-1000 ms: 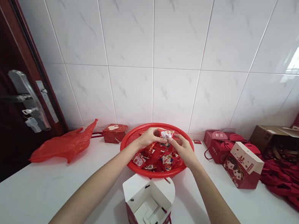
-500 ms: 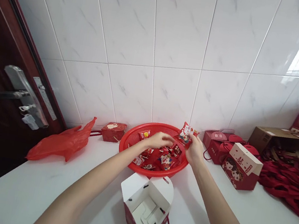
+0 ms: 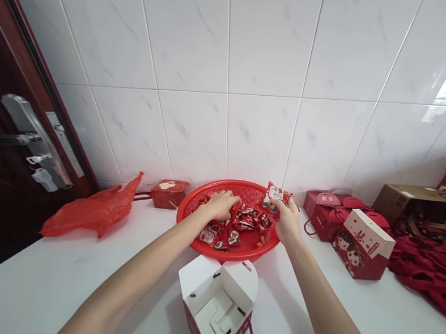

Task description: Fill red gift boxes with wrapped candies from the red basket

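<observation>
My right hand [image 3: 289,220] pinches a red printed candy packet [image 3: 277,195] above the right rim of a red plastic basket [image 3: 228,258]. Inside the basket lie several small wrapped candies [image 3: 245,221]. My left hand [image 3: 222,206] is down among the wrappers on the basket's left side, its fingers curled; what they grip, if anything, is hidden. In front of the basket stands an open gift box [image 3: 218,316], white inside, with its flaps up and a dark red cord handle at its right.
A red plastic bag [image 3: 94,213] and a small red box [image 3: 168,194] lie to the left. At the right are closed red boxes [image 3: 328,220], a box with cartoon figures [image 3: 362,246], a cardboard box [image 3: 393,205] and red ribbons [image 3: 432,279]. Behind rises a tiled wall [image 3: 270,43].
My left hand has moved left within the basket and its fingers have curled among the candies. The packet stays in my right hand, nearly in place. The view has shifted slightly.
</observation>
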`<state>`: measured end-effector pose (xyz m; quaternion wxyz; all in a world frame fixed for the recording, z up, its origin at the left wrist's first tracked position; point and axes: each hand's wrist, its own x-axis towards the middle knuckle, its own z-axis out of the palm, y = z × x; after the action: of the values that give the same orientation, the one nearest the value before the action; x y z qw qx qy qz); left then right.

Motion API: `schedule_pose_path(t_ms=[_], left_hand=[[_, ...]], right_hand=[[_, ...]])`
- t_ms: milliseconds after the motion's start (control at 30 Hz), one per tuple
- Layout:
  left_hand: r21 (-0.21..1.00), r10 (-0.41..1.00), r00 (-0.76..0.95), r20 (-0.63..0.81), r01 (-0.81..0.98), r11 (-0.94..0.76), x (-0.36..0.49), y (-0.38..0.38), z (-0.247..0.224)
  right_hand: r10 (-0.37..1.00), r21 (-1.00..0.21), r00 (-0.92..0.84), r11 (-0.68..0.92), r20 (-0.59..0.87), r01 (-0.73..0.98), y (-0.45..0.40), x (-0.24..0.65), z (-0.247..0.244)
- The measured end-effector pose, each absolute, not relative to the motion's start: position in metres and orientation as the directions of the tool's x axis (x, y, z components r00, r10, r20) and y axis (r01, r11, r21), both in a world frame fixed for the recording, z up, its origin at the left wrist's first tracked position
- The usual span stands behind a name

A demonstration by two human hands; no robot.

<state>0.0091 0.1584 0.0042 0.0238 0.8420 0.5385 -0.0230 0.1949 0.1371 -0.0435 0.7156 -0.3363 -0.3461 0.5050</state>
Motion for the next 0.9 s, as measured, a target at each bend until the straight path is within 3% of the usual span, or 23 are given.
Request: schedule_pose_path(t_ms=[67,167,233,333,467,700,900], left_hand=[[0.124,0.853,0.514,-0.087,0.856,-0.502,0.005,0.149,0.009],[0.229,0.775,0.559,-0.295,0.829,-0.511,0.000,0.130,0.014],[0.095,0.797,0.430,-0.425,0.896,-0.433,-0.003,0.118,0.013],[-0.133,0.832,0.289,-0.474,0.910,-0.392,0.000,0.108,0.004],[-0.178,0.846,0.290,-0.448,0.898,-0.402,0.019,0.114,-0.012],[0.042,0.872,0.393,-0.291,0.916,-0.399,0.029,0.155,-0.015],[0.431,0.915,0.400,-0.049,0.835,-0.342,0.009,0.174,-0.020]], right_hand=[[0.954,-0.843,0.249,0.268,0.165,-0.466,0.135,0.194,-0.043],[0.954,-0.855,0.243,0.269,0.174,-0.443,0.133,0.193,-0.042],[0.952,-0.864,0.247,0.273,0.179,-0.424,0.133,0.192,-0.041],[0.950,-0.868,0.254,0.275,0.180,-0.414,0.133,0.190,-0.041],[0.943,-0.863,0.254,0.305,0.215,-0.402,0.132,0.189,-0.043],[0.927,-0.872,0.245,0.356,0.284,-0.336,0.133,0.190,-0.047],[0.923,-0.869,0.241,0.367,0.298,-0.331,0.135,0.190,-0.048]])
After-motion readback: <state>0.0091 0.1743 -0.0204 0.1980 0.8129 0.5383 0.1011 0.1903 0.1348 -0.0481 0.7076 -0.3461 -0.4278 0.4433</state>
